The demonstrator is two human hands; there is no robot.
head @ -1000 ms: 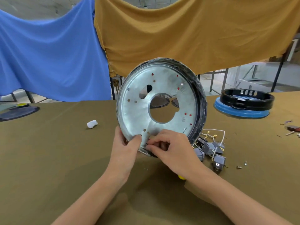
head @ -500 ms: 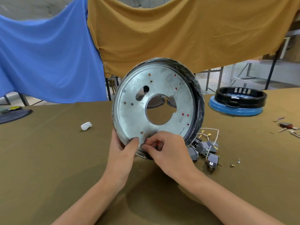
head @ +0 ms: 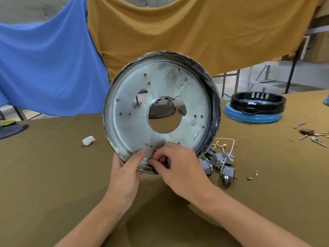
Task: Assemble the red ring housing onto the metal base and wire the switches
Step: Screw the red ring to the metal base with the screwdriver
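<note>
Olive cloth covers the bench. At frame centre, the metal base [head: 160, 113] is held on edge: left hand [head: 127, 168] grips its lower rim, right hand [head: 179, 166] pinches a small red part [head: 155, 151]. Switches [head: 219, 162] lie lower right. Slackened grip would tip the base.

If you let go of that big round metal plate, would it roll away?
Probably it would tip or roll: the metal plate stands on its round edge, steadied only by the left hand and right hand. It looks stiff, being sheet metal, and likely slippery.
</note>
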